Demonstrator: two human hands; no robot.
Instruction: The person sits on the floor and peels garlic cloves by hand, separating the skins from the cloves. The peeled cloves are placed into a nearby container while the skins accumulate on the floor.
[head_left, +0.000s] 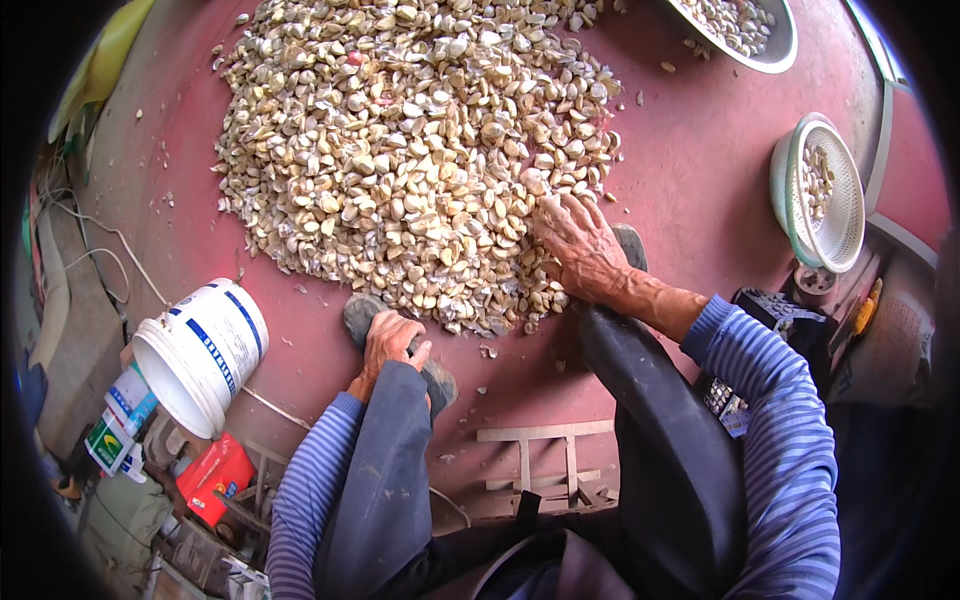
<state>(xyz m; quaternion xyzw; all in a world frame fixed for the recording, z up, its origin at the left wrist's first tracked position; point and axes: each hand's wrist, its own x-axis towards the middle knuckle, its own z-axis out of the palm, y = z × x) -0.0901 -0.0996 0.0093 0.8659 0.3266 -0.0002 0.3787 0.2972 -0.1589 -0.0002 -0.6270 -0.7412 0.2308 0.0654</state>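
A broad pile of loose garlic cloves (420, 165), mixed with papery skins, lies on the red floor before me. My right hand (577, 244) reaches over my right knee to the pile's right edge. Its fingertips press among the cloves, touching a larger, rounder garlic piece (534, 181); whether they grip it is hidden. At my left knee (405, 390) rests my left hand (390, 341), palm down with bent fingers, above my left shoe (365, 315). What lies under that palm cannot be seen.
At the upper right stands a metal basin (784, 45) with cloves. A plastic strainer basket (847, 202) at the right also holds some. A white bucket (225, 337) lies tipped at the left, near a red box (217, 480). Between my legs is a wooden frame (544, 433).
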